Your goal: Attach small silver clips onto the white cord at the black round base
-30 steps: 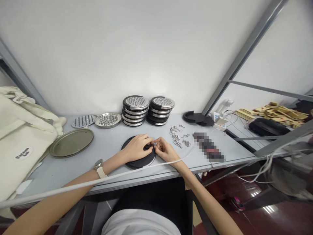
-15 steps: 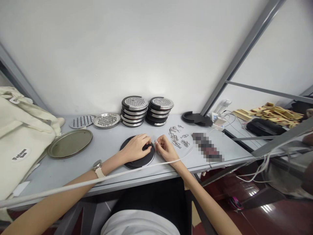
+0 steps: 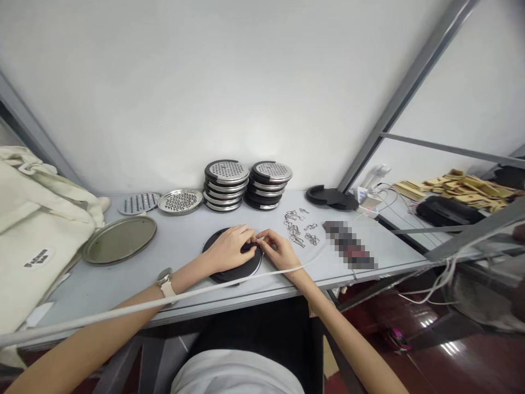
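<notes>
A black round disc (image 3: 233, 269) with a silvery rim lies flat on the table in front of me. My left hand (image 3: 232, 247) is over its top, fingers curled onto a raised black part near its right edge. My right hand (image 3: 276, 250) meets it there, thumb and forefinger pinched at the disc's right edge. Its fingertips hide most of the small metal clip between them. Farther right, several small metal clips (image 3: 296, 227) lie scattered. Behind the disc stand two stacks of round graters, a left stack (image 3: 226, 186) and a right stack (image 3: 268, 186), with black holders.
Loose grater plates (image 3: 180, 201) and a greenish round tray (image 3: 118, 241) lie to the left, beside a cream bag (image 3: 41, 219). Black holder pieces (image 3: 332, 198) sit at the back right. A white cable (image 3: 192, 295) crosses low in front of both arms.
My right hand has moved slightly left, bringing the small metal clip up against the disc's edge beside my left fingers. My left hand stays on the disc.
</notes>
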Demonstrator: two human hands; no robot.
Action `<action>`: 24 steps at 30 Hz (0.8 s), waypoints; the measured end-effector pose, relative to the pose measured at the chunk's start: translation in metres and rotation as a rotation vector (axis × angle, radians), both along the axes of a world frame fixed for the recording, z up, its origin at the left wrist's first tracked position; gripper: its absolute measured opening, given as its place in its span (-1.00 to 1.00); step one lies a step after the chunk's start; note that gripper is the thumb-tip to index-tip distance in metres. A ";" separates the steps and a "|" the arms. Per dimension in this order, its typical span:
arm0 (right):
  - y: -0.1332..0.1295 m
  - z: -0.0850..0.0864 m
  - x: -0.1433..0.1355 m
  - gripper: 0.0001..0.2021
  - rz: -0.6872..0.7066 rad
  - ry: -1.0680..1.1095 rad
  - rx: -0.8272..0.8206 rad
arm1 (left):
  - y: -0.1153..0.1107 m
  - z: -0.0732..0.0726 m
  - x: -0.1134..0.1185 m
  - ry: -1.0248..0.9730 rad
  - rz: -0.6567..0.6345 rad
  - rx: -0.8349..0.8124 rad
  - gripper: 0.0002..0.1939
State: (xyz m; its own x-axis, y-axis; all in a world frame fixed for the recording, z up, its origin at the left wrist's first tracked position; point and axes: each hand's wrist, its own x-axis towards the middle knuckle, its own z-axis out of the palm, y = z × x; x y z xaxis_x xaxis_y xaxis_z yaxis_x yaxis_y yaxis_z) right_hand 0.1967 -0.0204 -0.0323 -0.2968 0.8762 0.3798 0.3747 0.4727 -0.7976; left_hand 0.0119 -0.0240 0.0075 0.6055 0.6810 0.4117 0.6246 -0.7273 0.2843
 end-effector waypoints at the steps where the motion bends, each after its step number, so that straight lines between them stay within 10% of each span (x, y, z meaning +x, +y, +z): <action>1: 0.000 0.000 0.000 -0.84 0.002 -0.008 0.002 | 0.001 -0.001 0.000 -0.002 0.003 -0.001 -0.96; 24: -0.003 0.005 0.003 -0.82 0.101 -0.073 -0.010 | 0.004 -0.005 0.000 0.031 0.036 0.036 -0.94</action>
State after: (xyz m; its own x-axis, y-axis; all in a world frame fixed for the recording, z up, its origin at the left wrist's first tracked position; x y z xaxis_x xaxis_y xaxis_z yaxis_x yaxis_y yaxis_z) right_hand 0.1996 -0.0238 -0.0268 -0.4099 0.8441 0.3457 0.3831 0.5033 -0.7746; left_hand 0.0116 -0.0202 0.0028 0.5940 0.6874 0.4178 0.6587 -0.7138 0.2379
